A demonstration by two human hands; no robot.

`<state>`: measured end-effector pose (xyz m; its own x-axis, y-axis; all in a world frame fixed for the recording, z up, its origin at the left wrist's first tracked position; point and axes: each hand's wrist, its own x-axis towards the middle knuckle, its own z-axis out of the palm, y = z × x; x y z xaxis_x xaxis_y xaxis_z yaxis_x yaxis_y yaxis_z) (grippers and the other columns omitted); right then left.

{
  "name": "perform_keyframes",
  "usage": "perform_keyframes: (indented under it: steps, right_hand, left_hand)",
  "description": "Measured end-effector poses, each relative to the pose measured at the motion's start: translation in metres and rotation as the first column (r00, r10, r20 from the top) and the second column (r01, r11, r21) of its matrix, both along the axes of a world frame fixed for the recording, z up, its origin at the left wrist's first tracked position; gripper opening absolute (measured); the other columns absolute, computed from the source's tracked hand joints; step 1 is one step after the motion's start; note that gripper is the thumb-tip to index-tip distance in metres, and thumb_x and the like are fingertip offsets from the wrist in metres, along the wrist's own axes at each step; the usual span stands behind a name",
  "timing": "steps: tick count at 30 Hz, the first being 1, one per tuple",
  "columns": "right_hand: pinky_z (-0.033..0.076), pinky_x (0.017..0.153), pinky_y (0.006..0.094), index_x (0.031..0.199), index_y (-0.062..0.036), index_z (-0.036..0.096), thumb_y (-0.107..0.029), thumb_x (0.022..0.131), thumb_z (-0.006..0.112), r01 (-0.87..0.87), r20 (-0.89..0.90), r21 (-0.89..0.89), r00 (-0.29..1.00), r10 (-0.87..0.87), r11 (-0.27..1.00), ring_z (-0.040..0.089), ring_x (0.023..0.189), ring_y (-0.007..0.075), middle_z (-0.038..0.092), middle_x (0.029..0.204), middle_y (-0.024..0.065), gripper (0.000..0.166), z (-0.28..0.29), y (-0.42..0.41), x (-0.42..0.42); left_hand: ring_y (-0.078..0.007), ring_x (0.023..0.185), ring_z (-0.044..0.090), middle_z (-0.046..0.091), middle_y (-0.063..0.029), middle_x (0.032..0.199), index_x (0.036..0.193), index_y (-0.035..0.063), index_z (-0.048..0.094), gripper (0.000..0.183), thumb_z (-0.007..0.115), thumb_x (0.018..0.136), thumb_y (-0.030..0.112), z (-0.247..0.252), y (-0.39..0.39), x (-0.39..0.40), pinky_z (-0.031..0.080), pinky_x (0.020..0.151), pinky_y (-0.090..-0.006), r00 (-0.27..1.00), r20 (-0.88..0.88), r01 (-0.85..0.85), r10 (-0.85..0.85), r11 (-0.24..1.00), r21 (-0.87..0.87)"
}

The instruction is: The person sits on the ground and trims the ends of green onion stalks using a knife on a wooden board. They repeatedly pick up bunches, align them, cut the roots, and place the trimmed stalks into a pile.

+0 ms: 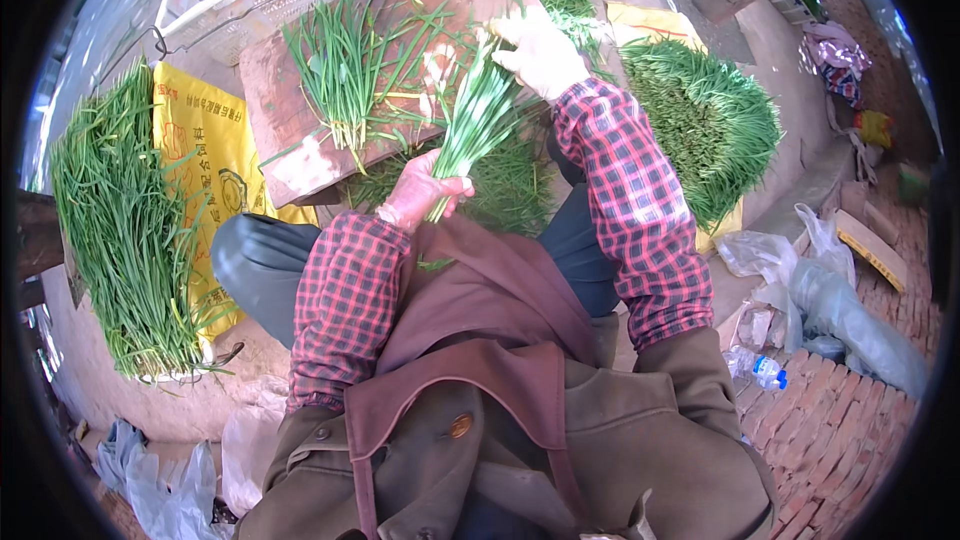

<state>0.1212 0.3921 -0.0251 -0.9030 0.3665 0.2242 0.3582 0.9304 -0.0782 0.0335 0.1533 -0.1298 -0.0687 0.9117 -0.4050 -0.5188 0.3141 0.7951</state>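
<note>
My left hand (424,191) is closed around the lower stems of a bunch of green garlic chives (480,116), tilted with its leaf tips up and to the right. At the bunch's upper end is my right hand (541,51), thumb and fingers apart beside the leaf tips; glare hides whether it touches them. Just beyond my lap stands a low wooden board (274,101). On it lies a smaller pile of chives (341,75), with loose leaves strewn to its right.
Long chives (124,225) are heaped at the left by a yellow printed sack (225,180). A dense stack of chives (701,120) lies at the right. A white plastic crate (247,15) stands behind the board. Plastic bags (847,300) and a bottle (769,373) lie at the lower right.
</note>
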Motion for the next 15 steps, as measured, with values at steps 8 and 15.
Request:
perform_keyframes:
  steps: [8, 15]
  right_hand:
    - [0.048, 0.078, 0.0452, 0.106, -0.0192, 0.068, -0.035, 0.089, 0.055, -0.062, 0.307, -0.15, 0.946, 0.107, 0.987, 0.066, 0.083, 0.0286, 0.068, 0.085, 0.0074, 0.027, 0.01, -0.018, -0.005]
    - [0.051, 0.071, 0.0453, 0.091, -0.0084, 0.068, -0.024, 0.088, 0.055, 0.048, 0.233, 0.091, 0.97, -0.069, 0.995, 0.067, 0.075, 0.0316, 0.068, 0.082, 0.0155, 0.021, 0.025, -0.043, 0.003]
  left_hand:
    - [-0.0077, 0.044, 0.048, 0.062, -0.0042, 0.071, 0.099, 0.0048, 0.059, 0.019, 0.07, 0.084, 0.005, -0.001, 0.001, 0.001, 0.037, 0.041, -0.0206, 0.999, -0.051, 0.002, -0.004, 0.999, -0.034]
    - [-0.0055, 0.043, 0.044, 0.057, 0.001, 0.065, 0.099, 0.0071, 0.059, 0.017, 0.07, 0.086, 0.012, 0.007, 0.001, 0.004, 0.032, 0.039, -0.0196, 0.996, -0.094, -0.01, 0.008, 1.0, -0.028]
